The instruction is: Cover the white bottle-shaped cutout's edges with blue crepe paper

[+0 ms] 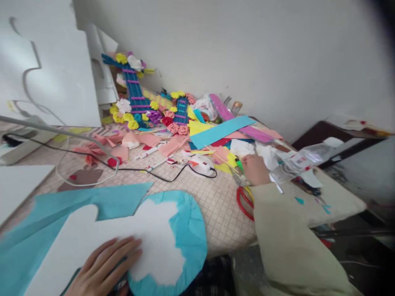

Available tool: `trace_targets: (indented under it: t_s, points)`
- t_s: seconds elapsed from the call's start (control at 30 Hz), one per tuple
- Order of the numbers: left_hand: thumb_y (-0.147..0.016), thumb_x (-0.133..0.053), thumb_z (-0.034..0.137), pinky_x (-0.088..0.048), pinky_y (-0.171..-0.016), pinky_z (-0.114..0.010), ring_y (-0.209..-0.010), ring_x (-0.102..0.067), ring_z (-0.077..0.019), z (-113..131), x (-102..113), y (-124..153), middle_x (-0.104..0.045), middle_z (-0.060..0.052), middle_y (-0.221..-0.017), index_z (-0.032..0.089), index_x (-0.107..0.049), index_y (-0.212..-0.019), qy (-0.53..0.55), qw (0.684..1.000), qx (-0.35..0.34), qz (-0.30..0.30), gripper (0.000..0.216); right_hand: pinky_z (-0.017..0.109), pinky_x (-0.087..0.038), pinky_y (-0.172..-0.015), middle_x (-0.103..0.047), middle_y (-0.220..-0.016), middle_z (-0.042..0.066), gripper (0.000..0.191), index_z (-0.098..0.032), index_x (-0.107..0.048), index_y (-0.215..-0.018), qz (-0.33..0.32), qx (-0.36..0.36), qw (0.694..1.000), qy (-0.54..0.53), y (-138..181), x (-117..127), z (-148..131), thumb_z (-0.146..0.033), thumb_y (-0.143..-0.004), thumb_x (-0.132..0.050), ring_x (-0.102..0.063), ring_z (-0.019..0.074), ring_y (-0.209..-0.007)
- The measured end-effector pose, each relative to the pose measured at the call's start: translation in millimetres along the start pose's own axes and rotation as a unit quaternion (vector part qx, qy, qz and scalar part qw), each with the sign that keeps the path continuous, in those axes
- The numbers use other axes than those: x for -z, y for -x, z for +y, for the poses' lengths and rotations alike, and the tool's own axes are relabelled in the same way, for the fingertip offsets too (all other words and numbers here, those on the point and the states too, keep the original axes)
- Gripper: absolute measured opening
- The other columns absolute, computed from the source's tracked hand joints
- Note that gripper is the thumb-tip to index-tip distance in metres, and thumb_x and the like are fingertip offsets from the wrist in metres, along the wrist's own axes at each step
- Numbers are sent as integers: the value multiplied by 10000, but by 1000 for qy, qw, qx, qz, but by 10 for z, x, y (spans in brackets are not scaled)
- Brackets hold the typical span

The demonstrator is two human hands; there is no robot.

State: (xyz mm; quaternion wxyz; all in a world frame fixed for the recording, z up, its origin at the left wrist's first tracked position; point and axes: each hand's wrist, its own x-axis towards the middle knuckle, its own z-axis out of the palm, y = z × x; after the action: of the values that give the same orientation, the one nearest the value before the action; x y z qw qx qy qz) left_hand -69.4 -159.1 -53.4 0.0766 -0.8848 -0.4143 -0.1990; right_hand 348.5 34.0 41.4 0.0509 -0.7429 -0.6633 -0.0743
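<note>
My left hand (106,267) rests with outstretched fingers on a white foam-board cutout (157,242). Turquoise crepe paper (193,230) is folded over the cutout's rounded end, with a ragged inner edge. More turquoise paper (123,201) lies under the board's straight part. My right hand (255,169) is stretched out to the cluttered right side of the table, its fingers curled in. A small green object (239,163) shows at its fingertips; what the fingers hold is hidden. Just below that hand lie scissors with red handles (245,203).
A white glue gun (202,165) with a black cord lies mid-table. Behind it are paper strips (224,130) and flower-trimmed blue craft pieces (135,92). A white cable (77,135) loops over the left side. A clear plastic package (304,160) sits at right, near the table's edge.
</note>
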Motion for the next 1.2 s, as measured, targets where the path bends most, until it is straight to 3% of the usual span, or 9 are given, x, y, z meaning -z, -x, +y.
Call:
trace_targets:
  t_s: [0.03, 0.1, 0.17, 0.23, 0.3, 0.5, 0.63, 0.87, 1.2]
  points:
    - [-766, -493, 237, -408, -924, -365, -1112, -505, -215, 30, 38, -8, -531, 27, -1239, 310, -409, -1274, -13, 1000, 9, -11, 519, 394, -337, -861, -591, -918, 165, 216, -103, -571, -866, 25, 26, 999, -8, 99, 113, -44, -201, -828, -383, -505, 262, -961]
    - [-757, -507, 244, -388, -943, -372, -1158, -458, -224, 73, 114, -26, -481, 18, -1289, 280, -419, -1271, -38, 999, -4, -38, 523, 398, -351, -858, -575, -919, 138, 171, -142, -533, -853, 137, 125, 979, -87, 364, 307, -174, -258, -825, -410, -498, 259, -945]
    - [-745, -521, 274, -397, -939, -363, -1184, -427, -229, 87, 192, -48, -438, 19, -1325, 261, -426, -1270, -47, 996, -29, -67, 533, 348, -412, -747, -576, -860, 96, 157, -184, -496, -866, 148, 185, 954, -186, 675, 392, -357, -288, -849, -379, -531, 220, -840]
    - [-731, -527, 290, -415, -924, -362, -1196, -412, -241, 84, 266, -82, -416, 14, -1342, 249, -424, -1273, -36, 995, -33, -93, 553, 284, -433, -625, -571, -755, 35, 99, -221, -471, -862, 68, 213, 935, -275, 941, 330, -560, -278, -857, -390, -547, 162, -685]
    - [-737, -527, 315, -428, -912, -368, -1184, -424, -247, 89, 325, -140, -433, 8, -1329, 251, -425, -1270, -22, 994, -24, -109, 547, 256, -443, -624, -561, -759, 12, 56, -229, -458, -835, -19, 237, 915, -326, 1085, 159, -735, -228, -854, -406, -548, 137, -684]
    - [-805, -508, 373, -412, -918, -351, -1031, -533, -200, 244, 329, -449, -587, -19, -1141, 236, -495, -1197, -28, 998, 24, -42, 415, 302, -463, -734, -559, -860, 50, 161, -201, -532, -889, -35, 284, 887, -363, 960, -281, -983, -129, -829, -401, -546, 159, -811]
    - [-819, -497, 301, -407, -931, -322, -1130, -464, -210, 354, 195, -554, -518, -53, -1234, 195, -477, -1203, 14, 998, 46, -32, 399, 310, -469, -766, -591, -889, 53, 240, -210, -591, -926, -21, 292, 873, -389, 899, -344, -1091, -107, -818, -402, -562, 163, -835]
    - [-814, -503, 249, -401, -937, -346, -1162, -428, -218, 381, 31, -491, -500, -64, -1253, 176, -461, -1217, 52, 995, 68, -47, 412, 317, -467, -787, -642, -872, 43, 207, -212, -642, -869, 15, 259, 877, -404, 884, -434, -1235, -147, -817, -453, -575, 167, -842]
    - [-811, -486, 224, -390, -935, -356, -1161, -422, -223, 412, 14, -489, -504, -75, -1240, 169, -488, -1186, 84, 991, 100, -37, 379, 329, -477, -764, -621, -888, 43, 331, -247, -681, -904, -36, 288, 862, -415, 840, -531, -1270, -72, -788, -425, -560, 165, -843]
